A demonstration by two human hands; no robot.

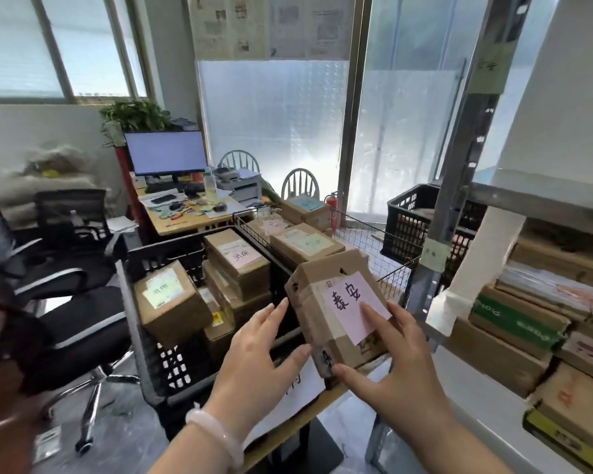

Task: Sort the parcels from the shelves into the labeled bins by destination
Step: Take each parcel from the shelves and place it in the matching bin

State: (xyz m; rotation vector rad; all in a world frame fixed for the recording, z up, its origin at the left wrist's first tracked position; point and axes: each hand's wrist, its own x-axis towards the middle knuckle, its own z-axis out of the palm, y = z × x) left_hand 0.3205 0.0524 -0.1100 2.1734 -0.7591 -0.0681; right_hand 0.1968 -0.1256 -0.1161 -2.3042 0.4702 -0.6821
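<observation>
parcel (317,323), pink label up: tilted, aloft over near right corner of black crate (165,248) | right hand (401,364): clamped on parcel, fingers across label | left hand (257,350): fingers straight, touching parcel's left side

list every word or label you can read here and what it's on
"泰安": handwritten pink paper note on the held brown cardboard parcel
Pink note, box in black plastic crate: too blurred
Green label, box in wire basket: too blurred
Green printed band, shelf carton: unreadable
Pale green tag, grey metal shelf post: too small
</observation>
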